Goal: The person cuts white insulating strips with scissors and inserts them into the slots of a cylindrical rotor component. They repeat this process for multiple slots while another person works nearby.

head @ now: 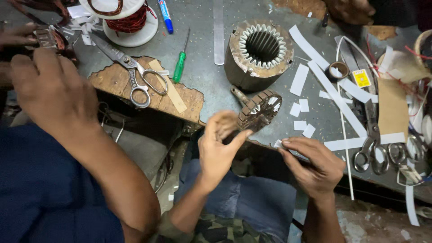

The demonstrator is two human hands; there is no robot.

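Note:
My left hand (220,144) hovers at the table's front edge with fingers curled and thumb out; I see nothing in it. Just beyond it a small slotted motor stator (261,109) lies on its side, white paper in some slots. At the table edge my right hand (315,167) pinches a small white paper slip (280,144). A larger stator (261,49) stands upright farther back, its slots lined with white paper.
A co-worker's arm and hand (51,92) reach in from the left. Another person's hand (348,9) is at the top right. Scissors (137,74), a green screwdriver (180,64), a copper wire spool (128,20), more scissors (371,139), tape (337,69) and paper strips (335,94) lie about.

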